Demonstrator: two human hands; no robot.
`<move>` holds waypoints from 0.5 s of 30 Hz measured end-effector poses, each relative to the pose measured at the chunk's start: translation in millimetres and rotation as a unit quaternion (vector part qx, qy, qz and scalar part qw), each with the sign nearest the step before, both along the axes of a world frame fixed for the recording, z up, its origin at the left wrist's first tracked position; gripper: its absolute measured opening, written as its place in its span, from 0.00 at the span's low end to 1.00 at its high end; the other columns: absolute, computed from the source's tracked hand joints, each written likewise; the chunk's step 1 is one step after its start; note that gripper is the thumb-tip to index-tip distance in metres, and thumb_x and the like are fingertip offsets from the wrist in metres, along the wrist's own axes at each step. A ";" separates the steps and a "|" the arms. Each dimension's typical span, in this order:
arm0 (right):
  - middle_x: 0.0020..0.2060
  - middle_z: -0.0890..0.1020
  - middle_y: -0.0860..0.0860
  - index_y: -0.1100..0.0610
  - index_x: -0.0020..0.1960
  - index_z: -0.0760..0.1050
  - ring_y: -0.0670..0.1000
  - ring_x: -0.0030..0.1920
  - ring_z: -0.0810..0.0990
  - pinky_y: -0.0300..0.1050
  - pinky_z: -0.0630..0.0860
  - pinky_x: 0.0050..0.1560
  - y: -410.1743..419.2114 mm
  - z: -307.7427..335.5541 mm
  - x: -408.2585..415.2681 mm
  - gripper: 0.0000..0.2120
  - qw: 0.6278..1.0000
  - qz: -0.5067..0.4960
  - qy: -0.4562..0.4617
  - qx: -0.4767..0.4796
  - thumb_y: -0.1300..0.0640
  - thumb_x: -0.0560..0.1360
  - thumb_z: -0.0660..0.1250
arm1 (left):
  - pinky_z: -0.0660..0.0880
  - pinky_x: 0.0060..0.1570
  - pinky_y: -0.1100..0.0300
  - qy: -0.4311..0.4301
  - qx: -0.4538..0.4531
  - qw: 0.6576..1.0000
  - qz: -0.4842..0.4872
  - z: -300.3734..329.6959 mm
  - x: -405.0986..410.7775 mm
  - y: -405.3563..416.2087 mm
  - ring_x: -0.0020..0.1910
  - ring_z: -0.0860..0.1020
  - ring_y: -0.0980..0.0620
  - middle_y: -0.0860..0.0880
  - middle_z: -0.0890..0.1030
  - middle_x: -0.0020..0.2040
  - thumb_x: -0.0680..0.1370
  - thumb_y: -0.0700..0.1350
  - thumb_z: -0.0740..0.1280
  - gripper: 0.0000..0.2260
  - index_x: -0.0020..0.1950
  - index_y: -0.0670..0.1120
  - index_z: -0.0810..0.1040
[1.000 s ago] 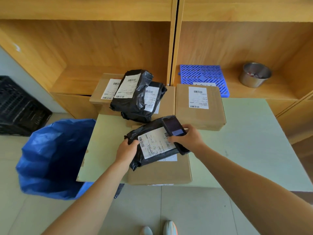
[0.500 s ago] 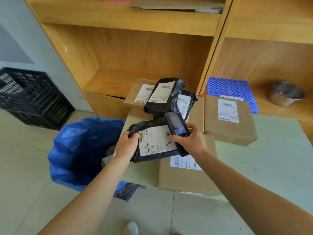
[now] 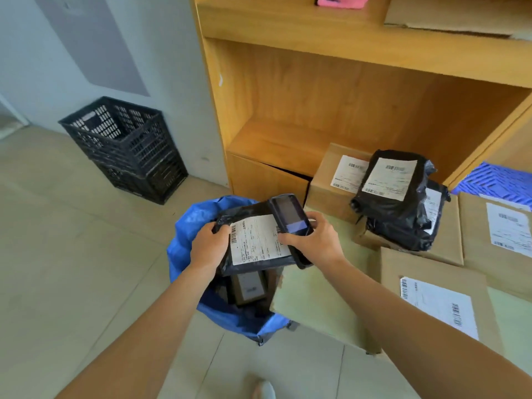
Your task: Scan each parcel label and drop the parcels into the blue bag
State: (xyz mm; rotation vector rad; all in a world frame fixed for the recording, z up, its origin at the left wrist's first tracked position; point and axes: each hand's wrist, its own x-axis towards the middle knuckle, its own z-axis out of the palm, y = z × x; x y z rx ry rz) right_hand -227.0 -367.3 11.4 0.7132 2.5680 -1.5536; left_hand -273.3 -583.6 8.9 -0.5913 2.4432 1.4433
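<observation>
1. I have the black poly parcel (image 3: 253, 240) held over the open mouth of the blue bag (image 3: 184, 249); my left hand (image 3: 208, 246) grips its left edge with fingers curled round the wrapping, and my right hand (image 3: 312, 240) is wrapped round the handheld scanner (image 3: 289, 218), which lies across the parcel's right end.
2. The risk I see first: the scanner sits on the parcel and partly over its white label (image 3: 257, 240), so if I let go with the left hand alone the parcel may swing and drag at the scanner, or snag on my right fingers instead of falling clean.
3. The second risk: the parcel's right end hangs close to the table corner (image 3: 311, 298); released too far that way, it could catch the edge and slide to the floor beside the bag.
4. I cannot tell whether the scan has registered; the screen is too blurred to read; dropping early would mean fishing the parcel back out.
5. The parcel itself looks soft and crumpled, glossy black film, slightly tilted, label upward with barcodes at both ends; a boxed parcel (image 3: 247, 286) already lies in the bag beneath it.
</observation>
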 end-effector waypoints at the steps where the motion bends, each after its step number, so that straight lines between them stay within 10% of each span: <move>1: 0.50 0.77 0.43 0.48 0.69 0.69 0.48 0.51 0.80 0.49 0.82 0.53 -9.0 -3.0 -5.0 0.40 1.000 0.003 -0.003 -0.002 0.44 0.62 0.82 | 0.77 0.52 0.48 -0.003 0.003 1.000 0.007 -4.6 -4.3 -9.3 0.47 0.80 0.47 0.49 0.83 0.43 0.77 0.50 0.61 0.09 0.46 0.49 0.79; 5: 0.45 0.74 0.39 0.50 0.69 0.68 0.46 0.48 0.78 0.45 0.79 0.50 -31.4 -15.9 -17.9 0.39 1.000 0.010 -0.010 -0.008 0.47 0.63 0.82 | 0.70 0.38 0.57 -0.007 0.027 0.998 0.052 -17.2 -12.1 -29.5 0.41 0.77 0.51 0.50 0.78 0.40 0.78 0.48 0.62 0.10 0.53 0.43 0.75; 10: 0.50 0.76 0.44 0.50 0.71 0.67 0.49 0.51 0.79 0.48 0.82 0.50 -37.2 -29.3 -20.3 0.42 0.999 0.020 -0.036 0.015 0.46 0.62 0.82 | 0.66 0.65 0.52 0.000 0.023 0.997 0.072 -23.6 -10.0 -48.7 0.70 0.69 0.47 0.48 0.69 0.74 0.80 0.49 0.61 0.29 0.79 0.45 0.58; 15: 0.54 0.78 0.45 0.50 0.71 0.67 0.47 0.50 0.80 0.44 0.81 0.50 -27.3 -31.0 -14.4 0.44 0.998 0.031 -0.036 0.043 0.44 0.60 0.82 | 0.66 0.67 0.47 0.000 0.026 0.999 0.043 -23.9 -14.8 -40.3 0.70 0.69 0.41 0.42 0.70 0.73 0.79 0.49 0.59 0.26 0.77 0.44 0.62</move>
